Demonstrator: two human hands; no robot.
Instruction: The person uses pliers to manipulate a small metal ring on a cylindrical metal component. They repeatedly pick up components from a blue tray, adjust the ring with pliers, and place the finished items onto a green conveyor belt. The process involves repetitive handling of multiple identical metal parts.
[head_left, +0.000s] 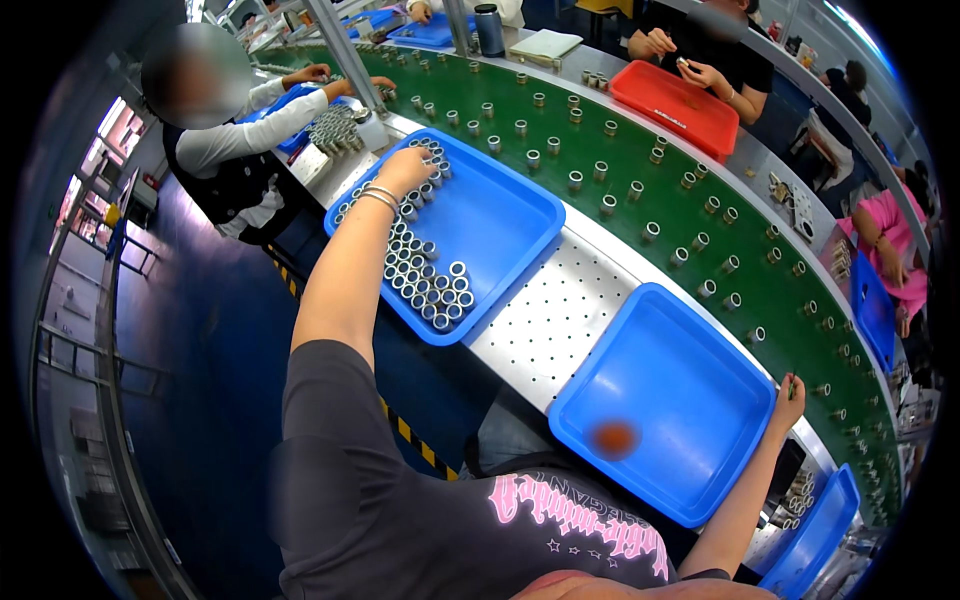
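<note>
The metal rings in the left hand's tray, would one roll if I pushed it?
Pushed gently, the metal rings would probably slide, since most stand on end. Tipped over, one might roll, because its wall looks round. They're likely stiff, judging by their silvery look.

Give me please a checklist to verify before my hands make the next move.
1. Left hand at the short hollow silver metal cylinders in the left blue rectangular plastic tray: ok.
2. Left hand gripping a cylinder: cannot tell.
3. Right hand beside the flat green conveyor belt: ok.
4. Right hand holding something: cannot tell.
5. Cylinders spread across this tray: not ok, crowded toward its left side.
6. Co-worker's white sleeves outside this tray: ok.
</note>
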